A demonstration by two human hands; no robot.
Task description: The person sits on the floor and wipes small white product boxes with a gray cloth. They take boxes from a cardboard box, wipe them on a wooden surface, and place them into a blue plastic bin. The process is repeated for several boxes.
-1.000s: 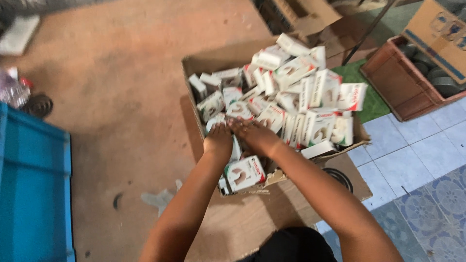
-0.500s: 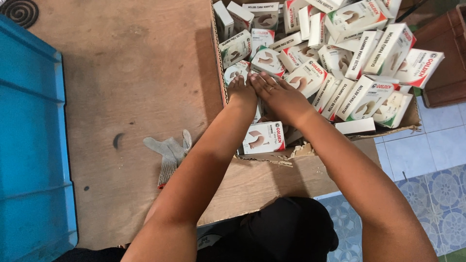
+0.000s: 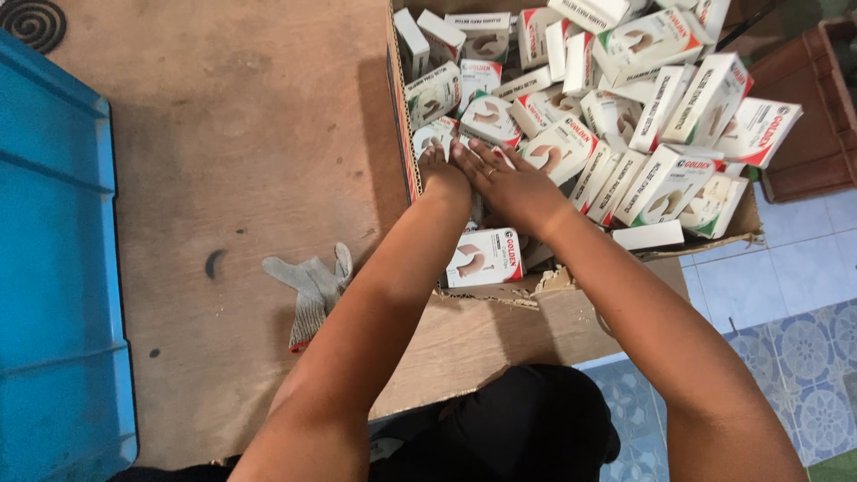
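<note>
An open cardboard box (image 3: 403,134) is filled with several small white cartons (image 3: 661,134) printed in red and green. Both my arms reach into its near left corner. My left hand (image 3: 442,174) points fingers-down into the pile, its fingertips buried beside a small carton (image 3: 435,136), so its grip is hidden. My right hand (image 3: 511,186) lies flat on top of the cartons just to the right, fingers apart, a ring on one finger, touching the left hand. One more carton (image 3: 482,257) lies under my forearms by the box's torn front edge.
The box rests on a brown wooden board (image 3: 223,134). A grey work glove (image 3: 312,286) lies on it, with a blue plastic crate (image 3: 54,268) at the left and a dark spiral coil (image 3: 34,20) top left. A brown crate (image 3: 817,116) stands on patterned tiles (image 3: 777,295) at right.
The view has dropped closer to the box and shifted left. Both hands stay together in the box's near left corner, pushed slightly deeper among the cartons.
</note>
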